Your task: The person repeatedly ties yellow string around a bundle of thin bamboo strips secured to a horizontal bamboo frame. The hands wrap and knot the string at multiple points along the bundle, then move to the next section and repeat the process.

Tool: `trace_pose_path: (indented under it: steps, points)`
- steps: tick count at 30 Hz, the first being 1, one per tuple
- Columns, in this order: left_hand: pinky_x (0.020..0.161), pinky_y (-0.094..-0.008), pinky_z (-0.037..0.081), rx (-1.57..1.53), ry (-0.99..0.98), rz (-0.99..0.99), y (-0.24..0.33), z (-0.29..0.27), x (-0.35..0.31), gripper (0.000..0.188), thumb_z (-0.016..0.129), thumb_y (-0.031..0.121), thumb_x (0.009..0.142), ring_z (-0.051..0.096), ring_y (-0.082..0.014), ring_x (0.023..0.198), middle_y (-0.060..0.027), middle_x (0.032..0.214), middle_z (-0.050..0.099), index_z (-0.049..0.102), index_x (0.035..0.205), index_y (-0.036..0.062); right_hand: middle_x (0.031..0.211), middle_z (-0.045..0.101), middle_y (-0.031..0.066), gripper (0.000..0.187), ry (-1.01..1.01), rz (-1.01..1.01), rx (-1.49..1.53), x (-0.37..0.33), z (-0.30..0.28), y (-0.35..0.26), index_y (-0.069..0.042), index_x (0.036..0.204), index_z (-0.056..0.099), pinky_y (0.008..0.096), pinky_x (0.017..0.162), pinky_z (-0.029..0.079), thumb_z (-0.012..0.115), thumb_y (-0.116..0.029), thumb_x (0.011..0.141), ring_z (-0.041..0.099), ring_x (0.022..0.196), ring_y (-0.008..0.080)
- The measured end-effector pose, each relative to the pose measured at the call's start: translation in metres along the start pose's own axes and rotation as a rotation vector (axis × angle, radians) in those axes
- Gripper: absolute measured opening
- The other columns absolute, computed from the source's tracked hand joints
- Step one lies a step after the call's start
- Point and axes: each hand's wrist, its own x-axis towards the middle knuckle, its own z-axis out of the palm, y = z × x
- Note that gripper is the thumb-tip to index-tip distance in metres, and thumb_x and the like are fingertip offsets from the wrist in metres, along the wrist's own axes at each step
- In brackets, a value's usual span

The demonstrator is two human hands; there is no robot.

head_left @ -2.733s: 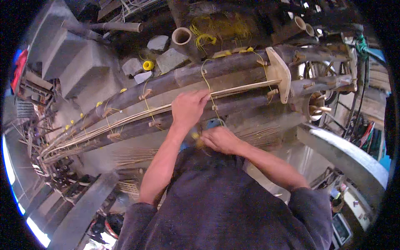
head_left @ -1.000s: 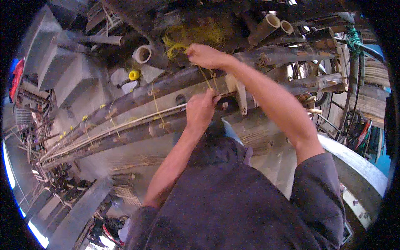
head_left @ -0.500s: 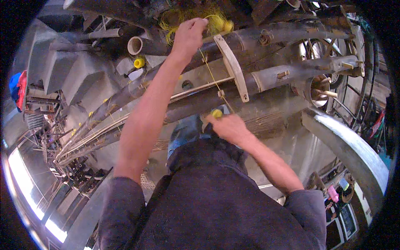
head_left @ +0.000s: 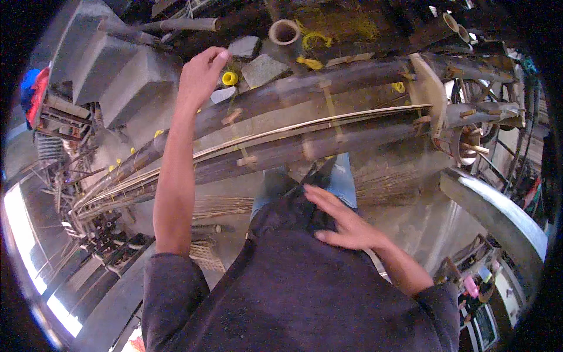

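Two long dark bamboo poles point(head_left: 305, 94) run from lower left to upper right in front of me, with thin pale bamboo strips point(head_left: 328, 123) laid between them and a curved wooden crosspiece point(head_left: 431, 88) near their right end. My left hand point(head_left: 202, 73) is raised above the upper pole at the upper left, fingers pinched loosely; whether it holds a thin string I cannot tell. My right hand point(head_left: 343, 220) lies flat and open against my dark shirt, below the lower pole.
Concrete steps point(head_left: 111, 70) rise at the upper left. Grey stones point(head_left: 261, 67), a small yellow spool point(head_left: 230, 77), a round tube point(head_left: 284, 30) and yellow string point(head_left: 316, 40) lie behind the poles. A metal rail point(head_left: 498, 211) curves at the right.
My left hand has moved left, away from the yellow string pile. My right hand has dropped from the lower pole onto my shirt and spread flat. My view has shifted.
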Motion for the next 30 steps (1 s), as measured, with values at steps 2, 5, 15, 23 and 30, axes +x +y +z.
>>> trace_pose_path:
  steps: [2, 5, 15, 23, 30]
  points:
    - [0.079, -0.0396, 0.050, -0.107, 0.025, -0.002, -0.030, -0.021, -0.042, 0.035, 0.050, 0.038, 0.094, 0.065, -0.0318, 0.092, -0.0146, 0.096, 0.069, 0.067, 0.106, 0.0093, 0.142, 0.040, 0.0225, 0.055, 0.237, 0.027, 0.038, 0.066, 0.077, 0.029, -0.007, 0.131, 0.053, 0.0416, 0.111, 0.030, 0.065, -0.026, 0.081, 0.038, 0.133, 0.0372]
    - [0.076, -0.0421, 0.050, 0.027, -0.052, 0.077, -0.044, -0.022, -0.097, 0.028, 0.054, 0.032, 0.093, 0.064, -0.0343, 0.091, -0.0147, 0.096, 0.068, 0.066, 0.102, 0.0080, 0.121, 0.059, 0.0191, 0.038, 0.026, 0.233, -0.165, 0.122, 0.097, 0.026, -0.006, 0.118, 0.062, 0.0403, 0.101, 0.041, 0.064, -0.026, 0.085, 0.053, 0.119, 0.0331]
    - [0.070, -0.0398, 0.048, 0.025, 0.178, 0.156, -0.035, 0.035, -0.166, 0.031, 0.064, 0.043, 0.083, 0.065, -0.0286, 0.072, -0.0079, 0.076, 0.069, 0.071, 0.087, 0.0127, 0.084, 0.064, 0.0158, 0.033, -0.041, -0.534, -0.819, 0.299, 0.070, -0.246, -0.004, 0.095, 0.068, 0.0416, 0.073, 0.049, 0.054, -0.032, 0.086, 0.063, 0.080, 0.0324]
    - [0.062, -0.0410, 0.048, 0.049, 0.154, 0.193, -0.029, 0.042, -0.157, 0.021, 0.066, 0.035, 0.082, 0.064, -0.0281, 0.069, -0.0086, 0.075, 0.066, 0.068, 0.083, 0.0133, 0.073, 0.059, 0.0062, 0.031, 0.253, -0.223, 0.046, 0.354, -0.026, -0.007, -0.006, 0.075, 0.062, 0.0346, 0.060, 0.046, 0.048, -0.030, 0.091, 0.057, 0.064, 0.0235]
    - [0.067, -0.0360, 0.048, -0.205, -0.071, 0.023, -0.023, 0.029, -0.160, 0.025, 0.062, 0.033, 0.089, 0.065, -0.0212, 0.075, -0.0059, 0.080, 0.069, 0.068, 0.086, 0.0085, 0.076, 0.067, 0.0159, 0.021, -0.254, -0.181, -0.674, 0.146, 0.104, -0.001, -0.007, 0.084, 0.065, 0.0456, 0.064, 0.054, 0.054, -0.025, 0.085, 0.068, 0.074, 0.0322]
